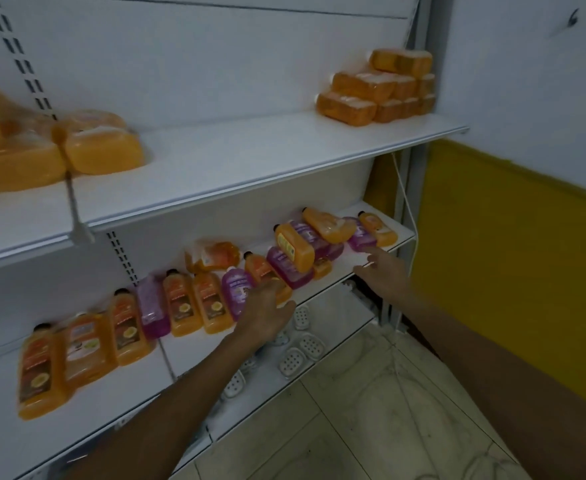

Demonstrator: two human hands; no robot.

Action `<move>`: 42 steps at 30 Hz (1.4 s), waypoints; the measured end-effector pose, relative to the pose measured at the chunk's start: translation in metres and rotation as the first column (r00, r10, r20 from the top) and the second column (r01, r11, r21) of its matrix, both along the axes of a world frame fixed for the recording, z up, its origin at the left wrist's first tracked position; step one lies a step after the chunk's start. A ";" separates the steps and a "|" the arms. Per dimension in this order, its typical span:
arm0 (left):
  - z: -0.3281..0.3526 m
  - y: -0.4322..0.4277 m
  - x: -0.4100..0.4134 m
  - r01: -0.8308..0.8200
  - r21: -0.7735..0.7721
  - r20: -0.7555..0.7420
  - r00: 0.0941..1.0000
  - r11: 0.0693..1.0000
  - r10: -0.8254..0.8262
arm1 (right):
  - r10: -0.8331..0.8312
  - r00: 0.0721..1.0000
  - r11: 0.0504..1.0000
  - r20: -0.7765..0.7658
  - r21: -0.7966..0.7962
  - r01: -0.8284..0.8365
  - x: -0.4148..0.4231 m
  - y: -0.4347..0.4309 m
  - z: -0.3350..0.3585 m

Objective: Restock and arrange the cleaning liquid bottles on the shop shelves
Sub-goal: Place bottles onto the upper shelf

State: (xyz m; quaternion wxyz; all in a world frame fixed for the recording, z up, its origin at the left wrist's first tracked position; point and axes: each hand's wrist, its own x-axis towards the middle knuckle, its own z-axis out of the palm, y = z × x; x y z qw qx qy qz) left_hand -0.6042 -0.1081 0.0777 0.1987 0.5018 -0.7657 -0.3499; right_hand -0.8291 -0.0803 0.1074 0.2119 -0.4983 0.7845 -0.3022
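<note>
Both hands reach to the middle shelf (194, 348) of a white shop rack. The left hand (267, 313) lies flat, fingers spread, its grip open and laid over the lower end of a purple bottle (236, 289) and an orange bottle (262, 271); it closes on neither. The right hand (383, 271) hovers farther right with fingers loosely open, holding nothing, its fingertips just beside a purple bottle at the far end (360, 237).

The cleaning liquid bottles lie along this shelf: a tidy row of orange ones (87, 344) on the left with a purple one (151, 310) among them, then a loose heap of orange and purple bottles (302, 244) tilted over one another toward the right.

The top shelf (250, 157) carries wrapped orange packs (77, 147) on the left and a stack of smaller orange packs (378, 88) at the right. Under the middle shelf, white soap dishes (302, 351) lie on the bottom shelf. A white cord (405, 199) hangs by the rack's right post, beside a yellow wall band (509, 258) and the tiled floor (371, 410).

The labels are too blurred to read.
</note>
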 end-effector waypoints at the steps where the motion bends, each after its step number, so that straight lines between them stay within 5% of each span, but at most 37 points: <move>1: -0.005 -0.006 -0.011 0.014 0.001 -0.010 1.000 1.000 -0.014 | -0.018 1.000 1.000 0.009 0.017 0.017 -0.013 -0.007 -0.008; 5: -0.023 -0.044 -0.055 -0.019 0.008 -0.012 1.000 1.000 0.019 | 0.010 1.000 0.999 -0.013 0.054 -0.009 -0.057 -0.052 -0.031; 10: -0.051 -0.124 -0.110 -0.261 0.018 0.004 0.965 0.965 0.261 | 0.191 0.982 0.979 0.006 0.076 -0.191 -0.112 -0.154 -0.062; 18: -0.099 -0.210 -0.194 -0.607 0.129 0.255 0.785 0.785 0.565 | 0.326 0.945 0.912 0.035 0.251 -0.324 -0.170 -0.272 -0.112; 25: -0.103 -0.229 -0.199 -0.672 0.361 0.164 0.729 0.647 0.665 | 0.485 0.874 0.840 0.000 0.277 -0.466 -0.139 -0.326 -0.134; 30: -0.105 -0.228 -0.186 -0.642 0.614 0.068 0.622 0.459 0.780 | 0.373 0.928 0.872 0.005 0.341 -0.352 -0.132 -0.341 -0.142; 36: -0.113 -0.223 -0.186 -0.563 0.740 0.001 0.548 0.368 0.837 | 0.196 0.940 0.881 0.280 0.371 -0.294 -0.132 -0.346 -0.138; 42: -0.117 -0.230 -0.195 -0.603 0.680 0.053 0.607 0.417 0.793 | 0.152 0.904 0.882 0.400 0.359 -0.307 -0.136 -0.347 -0.138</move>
